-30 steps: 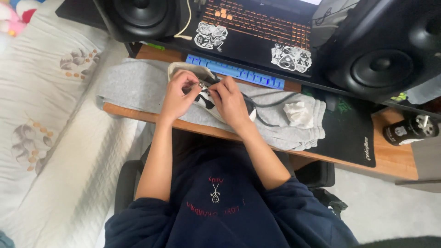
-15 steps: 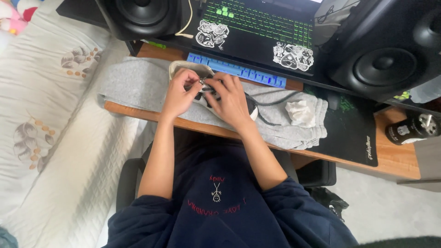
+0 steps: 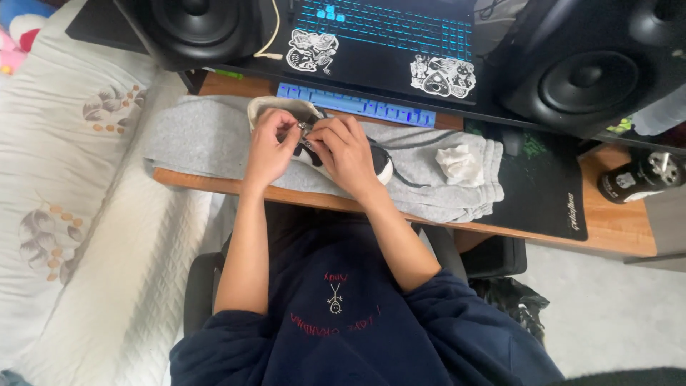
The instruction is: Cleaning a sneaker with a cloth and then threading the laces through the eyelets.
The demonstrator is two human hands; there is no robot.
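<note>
A shoe (image 3: 289, 109) with a pale sole and dark upper lies on its side on grey cloth (image 3: 193, 139) spread over the wooden desk. My left hand (image 3: 268, 146) pinches something small at the shoe's top, probably a lace. My right hand (image 3: 346, 154) covers the middle of the shoe and pinches at the same spot, fingertips meeting the left hand's. The toe end (image 3: 384, 168) shows past my right hand. What is between the fingers is too small to make out.
A crumpled white tissue (image 3: 461, 163) lies on the cloth to the right. Behind are a laptop (image 3: 379, 43) with lit keys, a blue keyboard (image 3: 357, 107), two black speakers (image 3: 586, 68), a black mat (image 3: 550, 186) and a dark can (image 3: 636, 179). A bed (image 3: 64, 214) lies on the left.
Both hands stay on the shoe, working at the same spot with small finger movements. The laptop's key lighting went from orange to green to blue.
</note>
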